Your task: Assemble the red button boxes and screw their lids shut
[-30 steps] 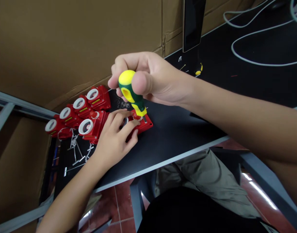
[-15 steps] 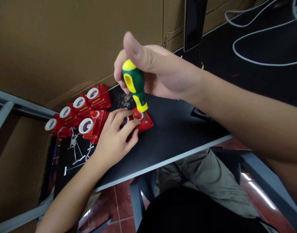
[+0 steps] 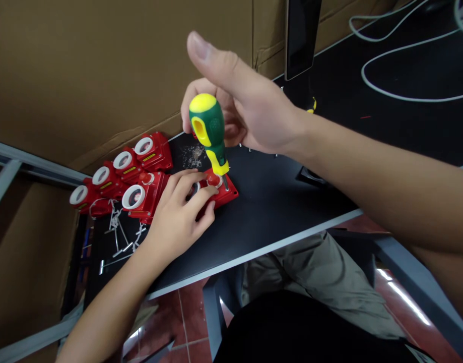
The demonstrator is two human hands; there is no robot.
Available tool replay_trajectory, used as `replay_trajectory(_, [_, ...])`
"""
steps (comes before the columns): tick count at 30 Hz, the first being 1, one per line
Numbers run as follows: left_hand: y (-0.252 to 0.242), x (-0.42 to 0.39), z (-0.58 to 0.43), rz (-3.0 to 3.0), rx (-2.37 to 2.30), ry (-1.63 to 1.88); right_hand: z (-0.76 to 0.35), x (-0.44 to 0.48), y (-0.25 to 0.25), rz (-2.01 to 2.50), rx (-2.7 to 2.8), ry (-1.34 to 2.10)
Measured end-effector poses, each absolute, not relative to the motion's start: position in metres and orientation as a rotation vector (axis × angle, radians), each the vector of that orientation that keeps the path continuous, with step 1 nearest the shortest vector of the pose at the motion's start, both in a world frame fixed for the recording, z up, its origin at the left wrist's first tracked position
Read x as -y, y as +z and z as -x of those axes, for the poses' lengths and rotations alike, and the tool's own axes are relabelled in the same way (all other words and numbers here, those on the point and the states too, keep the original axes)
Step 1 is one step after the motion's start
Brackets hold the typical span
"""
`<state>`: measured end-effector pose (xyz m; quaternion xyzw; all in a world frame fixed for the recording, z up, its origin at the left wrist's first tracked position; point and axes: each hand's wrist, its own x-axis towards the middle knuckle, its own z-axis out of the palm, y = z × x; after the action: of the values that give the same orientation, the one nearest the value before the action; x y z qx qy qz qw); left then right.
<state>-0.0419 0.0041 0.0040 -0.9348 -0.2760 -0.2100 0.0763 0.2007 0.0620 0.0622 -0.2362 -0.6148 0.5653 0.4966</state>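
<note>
A green and yellow screwdriver (image 3: 211, 132) stands nearly upright, its tip at a screw near the right corner of a red housing (image 3: 227, 192). My right hand (image 3: 241, 96) is around the far side of the handle, thumb raised off it and fingers curled behind; whether the fingers touch the handle is partly hidden. My left hand (image 3: 184, 206) lies over the same housing, its fingers wrapped round it and pressing it on the black table (image 3: 261, 201). Just left of that hand is another red housing (image 3: 151, 194) with a white ring.
Several red housings with white rings (image 3: 123, 160) line the back left. Metal T-shaped pieces (image 3: 120, 242) with white cord lie at the left front. A cardboard wall (image 3: 140, 60) rises behind. A dark screen (image 3: 302, 38) and white cable (image 3: 390, 93) are at the back right.
My right thumb has lifted up and away from the screwdriver handle, and the hand has opened somewhat. The screwdriver stays at the same screw. My left hand has not visibly moved.
</note>
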Motion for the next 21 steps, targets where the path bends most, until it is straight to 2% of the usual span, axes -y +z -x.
replay_trajectory(6, [0.005,-0.005,0.041,2.806,0.811,-0.621,-0.196,-0.066,0.054,0.683,1.558,1.233])
replay_trajectory(14, [0.004,-0.005,0.042,2.792,0.809,-0.628,-0.214,-0.065,0.063,0.740,1.637,1.217])
replay_trajectory(21, [0.005,-0.004,0.042,2.790,0.817,-0.604,-0.221,-0.069,0.058,0.396,2.069,1.078])
